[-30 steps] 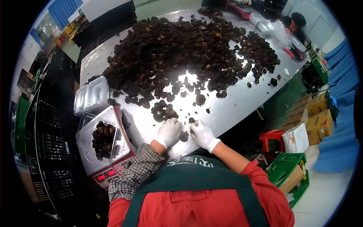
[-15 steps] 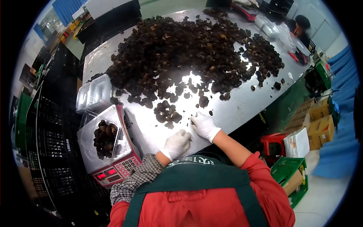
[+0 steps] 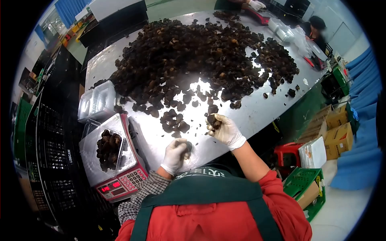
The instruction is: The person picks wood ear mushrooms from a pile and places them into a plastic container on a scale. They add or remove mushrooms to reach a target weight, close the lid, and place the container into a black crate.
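Dark brown, curled pieces that look like dried fungus form a large pile [image 3: 189,56] on the metal table [image 3: 257,108]. My right hand [image 3: 226,131], in a white glove, pinches a dark piece [image 3: 212,119] near the pile's front edge. Lower left of it, my gloved left hand [image 3: 176,154] is closed around a dark piece [image 3: 188,147] near the table's front edge. Between the hands and the pile lies a small cluster [image 3: 175,122]. At the left, a clear container of pieces [image 3: 108,150] rests on a red and white scale [image 3: 128,181].
Stacked clear trays [image 3: 97,100] stand behind the scale. Black crates [image 3: 56,148] line the left side. A green basket [image 3: 307,188] and cardboard boxes [image 3: 338,140] are at the right. Across the table are a co-worker's gloved hand [image 3: 256,5] and another person [image 3: 317,30].
My right hand has moved right and now holds a dark piece up. My left hand has shifted left, with a dark piece now visible in it. The co-worker's hand has moved left.
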Demonstrator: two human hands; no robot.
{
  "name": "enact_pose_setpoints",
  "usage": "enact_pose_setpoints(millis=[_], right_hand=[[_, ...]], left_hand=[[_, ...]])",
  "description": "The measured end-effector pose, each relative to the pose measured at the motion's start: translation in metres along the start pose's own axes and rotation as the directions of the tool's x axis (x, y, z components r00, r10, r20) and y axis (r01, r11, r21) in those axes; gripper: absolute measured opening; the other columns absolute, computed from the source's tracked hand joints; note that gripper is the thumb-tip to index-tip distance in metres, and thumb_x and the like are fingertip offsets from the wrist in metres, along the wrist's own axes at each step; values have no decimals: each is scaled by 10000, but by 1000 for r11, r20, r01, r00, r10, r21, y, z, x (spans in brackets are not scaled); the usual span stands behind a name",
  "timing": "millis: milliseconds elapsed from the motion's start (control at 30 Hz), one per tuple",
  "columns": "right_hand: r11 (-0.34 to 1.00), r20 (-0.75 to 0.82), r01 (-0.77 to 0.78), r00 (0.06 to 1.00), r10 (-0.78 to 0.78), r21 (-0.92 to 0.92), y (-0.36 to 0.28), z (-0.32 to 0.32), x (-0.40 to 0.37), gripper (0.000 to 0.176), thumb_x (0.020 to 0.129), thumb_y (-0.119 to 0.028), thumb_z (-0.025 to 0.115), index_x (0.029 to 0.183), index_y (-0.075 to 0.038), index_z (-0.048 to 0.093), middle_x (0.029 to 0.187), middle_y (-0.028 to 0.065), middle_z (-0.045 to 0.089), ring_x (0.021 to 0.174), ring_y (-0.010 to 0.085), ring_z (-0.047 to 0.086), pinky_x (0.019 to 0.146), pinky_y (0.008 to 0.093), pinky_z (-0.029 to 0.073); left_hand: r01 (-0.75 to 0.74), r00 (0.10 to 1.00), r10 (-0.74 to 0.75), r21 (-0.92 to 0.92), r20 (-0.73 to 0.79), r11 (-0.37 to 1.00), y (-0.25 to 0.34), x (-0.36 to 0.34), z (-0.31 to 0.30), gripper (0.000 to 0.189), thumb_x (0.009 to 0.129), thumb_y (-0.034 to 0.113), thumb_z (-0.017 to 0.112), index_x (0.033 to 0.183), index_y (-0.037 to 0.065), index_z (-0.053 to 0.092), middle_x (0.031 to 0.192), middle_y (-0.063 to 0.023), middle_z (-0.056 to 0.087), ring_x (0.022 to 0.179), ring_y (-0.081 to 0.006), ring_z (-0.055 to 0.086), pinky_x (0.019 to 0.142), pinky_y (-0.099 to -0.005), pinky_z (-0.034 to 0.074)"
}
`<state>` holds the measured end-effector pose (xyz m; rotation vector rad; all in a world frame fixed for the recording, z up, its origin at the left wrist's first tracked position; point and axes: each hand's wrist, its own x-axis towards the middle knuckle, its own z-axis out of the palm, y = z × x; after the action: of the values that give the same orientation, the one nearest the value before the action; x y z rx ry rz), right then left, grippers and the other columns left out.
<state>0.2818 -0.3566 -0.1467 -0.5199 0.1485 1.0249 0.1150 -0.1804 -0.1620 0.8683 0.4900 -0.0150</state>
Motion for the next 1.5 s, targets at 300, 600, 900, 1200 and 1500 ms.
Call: enact_pose_setpoints(millis=[300, 600, 900, 1200, 1500], right_hand=[[434, 154, 327, 909, -387, -840, 50, 59, -9, 117, 900, -60, 542, 1005, -26, 582, 951, 81, 628, 869, 152, 613, 786, 283, 509], [503, 388, 424, 904, -182, -753, 69, 77, -21, 691, 947, -516, 425, 1372, 25, 362, 1350, 134, 473, 1216, 227, 465, 1041, 351, 349], [766, 318, 422, 901, -295, -485, 62, 41, -13, 606, 990, -442, 332, 1333, 56, 375, 1293, 240, 491, 1209, 323, 484, 1043, 426, 361], [770, 72, 265, 958, -276, -581, 83, -6, -33, 501, 990, -373, 409, 1226, 64, 476, 1104, 186, 599, 991, 248, 600, 891, 357, 470], [681, 109, 248, 964, -241, -689, 96, 1, -21, 491, 971, -371, 462, 1223, 49, 489, 1074, 154, 615, 948, 213, 608, 857, 333, 485]], left_hand=[[307, 923, -111, -531, 368, 790, 15, -1, 9, 359, 911, 262, 532, 1192, 38, 542, 1073, -140, 591, 933, -289, 590, 784, -393, 538], [360, 896, -88, -597, 435, 717, 16, -14, 7, 480, 953, 439, 404, 1215, 51, 512, 1129, -124, 575, 1036, -314, 569, 734, -389, 543], [337, 905, -67, -612, 420, 715, 16, -21, -8, 486, 906, 395, 500, 1243, 50, 557, 1178, -183, 592, 981, -361, 605, 674, -371, 549], [-475, 873, 468, -26, -141, 879, 131, -123, -43, 280, 812, 108, 651, 1086, 55, 627, 1058, -82, 604, 908, -165, 588, 708, -270, 493], [-6, 687, 679, 936, 260, -352, 163, -129, -142, 453, 774, 262, 695, 1196, 119, 613, 1305, -134, 528, 1284, -348, 378, 1102, -499, 210]])
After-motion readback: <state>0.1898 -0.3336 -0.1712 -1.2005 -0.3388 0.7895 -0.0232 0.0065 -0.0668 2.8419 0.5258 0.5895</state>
